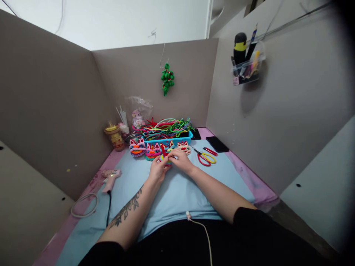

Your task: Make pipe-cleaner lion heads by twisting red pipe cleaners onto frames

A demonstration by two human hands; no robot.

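Observation:
Both of my hands meet over the middle of the blue cloth. My left hand (158, 169) is closed around a small colourful pipe-cleaner craft (165, 160), with red, yellow and blue showing between the fingers. From the right, my right hand (181, 161) pinches at the top of the same craft. Fingers hide much of its shape. Just beyond the hands stand fuzzy animal heads with pointed ears: a purple and orange head (137, 148), a pink and teal head (153, 152) and a cream and red head (183, 147). Blue and yellow ears show directly behind my fingers.
A blue basket (168, 140) of pipe cleaners (166, 127) stands behind. Scissors (204, 158), a red-handled tool (210, 151) and a phone (217, 144) lie right. A pink glue gun (111, 180) with its cord and a lidded cup (115, 138) are left. Grey partitions (155, 55) enclose the table.

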